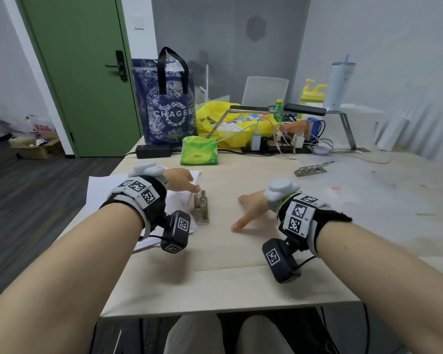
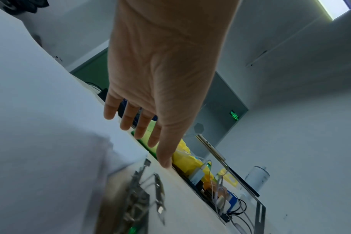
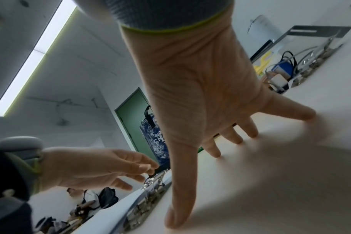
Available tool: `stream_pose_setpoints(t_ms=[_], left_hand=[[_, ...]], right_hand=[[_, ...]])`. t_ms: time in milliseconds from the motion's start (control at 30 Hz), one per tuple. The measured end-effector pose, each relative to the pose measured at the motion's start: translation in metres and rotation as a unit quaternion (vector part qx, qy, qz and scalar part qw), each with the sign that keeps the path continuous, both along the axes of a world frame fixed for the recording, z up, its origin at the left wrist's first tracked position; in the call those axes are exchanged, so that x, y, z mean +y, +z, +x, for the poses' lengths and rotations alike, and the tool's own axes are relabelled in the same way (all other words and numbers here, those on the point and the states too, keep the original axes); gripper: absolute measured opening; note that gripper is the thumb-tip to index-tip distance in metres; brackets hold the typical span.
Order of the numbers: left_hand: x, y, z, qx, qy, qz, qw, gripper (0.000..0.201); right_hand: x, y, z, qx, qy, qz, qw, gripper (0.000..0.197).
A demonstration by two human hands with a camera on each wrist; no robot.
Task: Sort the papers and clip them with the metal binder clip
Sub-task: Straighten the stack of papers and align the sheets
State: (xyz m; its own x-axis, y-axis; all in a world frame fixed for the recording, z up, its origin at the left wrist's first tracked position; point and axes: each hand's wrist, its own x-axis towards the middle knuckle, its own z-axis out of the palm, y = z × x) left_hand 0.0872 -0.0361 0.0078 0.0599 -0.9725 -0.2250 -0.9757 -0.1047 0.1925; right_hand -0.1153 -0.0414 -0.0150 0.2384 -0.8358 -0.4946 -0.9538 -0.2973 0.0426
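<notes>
A stack of white papers [image 1: 100, 192] lies on the pale wooden table [image 1: 228, 277] at the left. A metal binder clip [image 1: 201, 208] sits on the stack's right edge, one lever standing up. My left hand [image 1: 187, 183] hovers over the papers with straight fingers, its fingertips at the clip's far end; contact cannot be told. The left wrist view shows that left hand [image 2: 150, 139] open above the papers [image 2: 40, 126] and the blurred clip [image 2: 142, 194]. My right hand [image 1: 248, 210] lies spread flat on the bare table right of the clip, seen as right hand [image 3: 200, 126], holding nothing.
A second metal clip [image 1: 311, 169] lies at the far right. Behind stand a green tissue pack [image 1: 199, 150], a black power adapter [image 1: 152, 150], a blue tote bag [image 1: 168, 111], a yellow plastic bag [image 1: 230, 121] and a power strip with cables [image 1: 274, 144].
</notes>
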Motion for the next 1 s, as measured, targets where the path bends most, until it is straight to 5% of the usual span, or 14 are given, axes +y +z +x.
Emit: stream_pose_setpoints(t_ms=[167, 300, 433, 633, 1000], left_hand=[[0.014, 0.0, 0.022, -0.024, 0.063, 0.0, 0.998, 0.066], [0.024, 0.004, 0.035, -0.074, 0.117, -0.007, 0.99, 0.053], [0.035, 0.002, 0.058, -0.087, 0.166, 0.022, 0.982, 0.054], [0.052, -0.009, 0.091, -0.117, 0.191, 0.042, 0.974, 0.063], [0.061, 0.001, 0.101, -0.036, 0.24, 0.017, 0.97, 0.055]], right_hand=[[-0.001, 0.006, -0.005, 0.03, -0.002, -0.019, 0.999, 0.101], [-0.004, 0.014, -0.002, -0.039, -0.043, -0.049, 0.997, 0.099], [-0.003, 0.022, 0.027, -0.151, -0.026, -0.114, 0.982, 0.075], [0.005, 0.023, 0.085, -0.196, 0.049, -0.112, 0.973, 0.06], [0.004, 0.011, 0.124, -0.2, 0.064, -0.07, 0.975, 0.069]])
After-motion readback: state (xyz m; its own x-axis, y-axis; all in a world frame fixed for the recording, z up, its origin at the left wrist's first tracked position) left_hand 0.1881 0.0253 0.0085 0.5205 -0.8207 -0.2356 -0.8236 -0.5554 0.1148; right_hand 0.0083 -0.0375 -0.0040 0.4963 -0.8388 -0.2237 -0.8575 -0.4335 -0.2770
